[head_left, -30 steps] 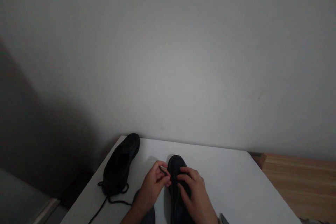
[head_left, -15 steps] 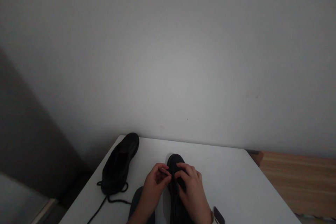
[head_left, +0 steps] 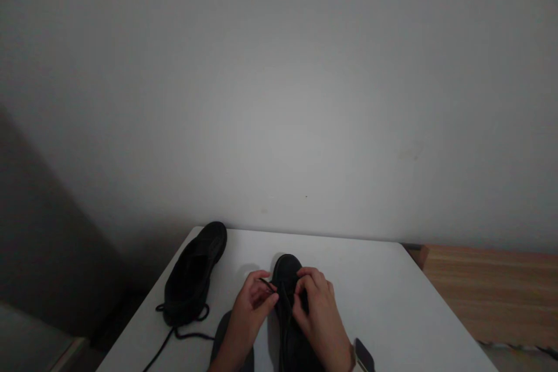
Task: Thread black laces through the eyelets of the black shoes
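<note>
Tabletop: black shoe set between hands
Black shoe: toe pointed at far edge; long axis laid roughly front-to-back
Left hand: half curled, lace held
Right hand: fingertips bunched at shoe's upper; grip cannot be told
Lace: could be dropped if pinched loosely

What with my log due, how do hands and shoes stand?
Left hand holds lace. Right hand at near shoe. Second shoe apart at left, not blocking hands.
</note>
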Tool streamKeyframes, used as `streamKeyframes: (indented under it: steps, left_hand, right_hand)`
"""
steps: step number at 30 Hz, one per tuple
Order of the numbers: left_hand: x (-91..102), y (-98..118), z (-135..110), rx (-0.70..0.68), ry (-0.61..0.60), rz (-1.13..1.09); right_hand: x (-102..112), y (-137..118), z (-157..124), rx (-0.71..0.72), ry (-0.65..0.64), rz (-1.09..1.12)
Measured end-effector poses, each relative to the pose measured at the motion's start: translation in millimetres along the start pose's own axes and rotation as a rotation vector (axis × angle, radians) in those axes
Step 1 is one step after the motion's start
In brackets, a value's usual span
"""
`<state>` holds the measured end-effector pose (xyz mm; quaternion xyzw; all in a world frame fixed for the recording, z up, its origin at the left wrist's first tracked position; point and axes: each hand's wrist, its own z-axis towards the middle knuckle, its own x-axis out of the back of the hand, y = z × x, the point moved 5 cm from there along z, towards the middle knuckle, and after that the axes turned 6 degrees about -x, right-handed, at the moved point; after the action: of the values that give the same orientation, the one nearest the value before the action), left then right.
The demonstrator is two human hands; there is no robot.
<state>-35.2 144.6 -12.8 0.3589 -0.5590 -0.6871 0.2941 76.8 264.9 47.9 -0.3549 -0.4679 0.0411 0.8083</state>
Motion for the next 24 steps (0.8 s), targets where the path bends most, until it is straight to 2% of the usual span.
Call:
streamKeyframes:
  steps: [4, 7, 10, 13, 15, 17, 19, 21, 24]
  left_hand:
    - [11.0, 9, -2, -0.031, 0.057, 0.08]
    - [7.0, 36, -7, -0.107, 0.057, 0.194]
    - [-16.9, 79, -16, -0.258, -0.104, 0.348]
    - [-45.3, 118, -26, -0.352, -0.301, 0.346]
    - [-59.0, 136, -32, -0.407, -0.41, 0.344]
    - [-64.5, 145, -36, -0.454, -0.462, 0.369]
    - [-60.3, 147, -37, -0.477, -0.419, 0.395]
    - [-50.1, 145, -38, -0.478, -0.335, 0.388]
    - [-35.4, 143, -40, -0.458, -0.264, 0.354]
  right_hand:
    - [30, 8, -3, 0.003, 0.021, 0.121]
    - [63, 5, -5, -0.015, 0.058, 0.222]
    - [94, -10, -9, 0.057, 0.103, 0.228]
    - [113, -31, -17, 0.196, 0.087, 0.218]
    - [119, -44, -22, 0.271, 0.065, 0.212]
    - [121, -56, -24, 0.326, 0.033, 0.218]
    - [125, -64, -24, 0.356, 0.031, 0.238]
    - [135, -62, -23, 0.336, 0.091, 0.265]
    - [159, -26, -33, 0.163, 0.297, 0.32]
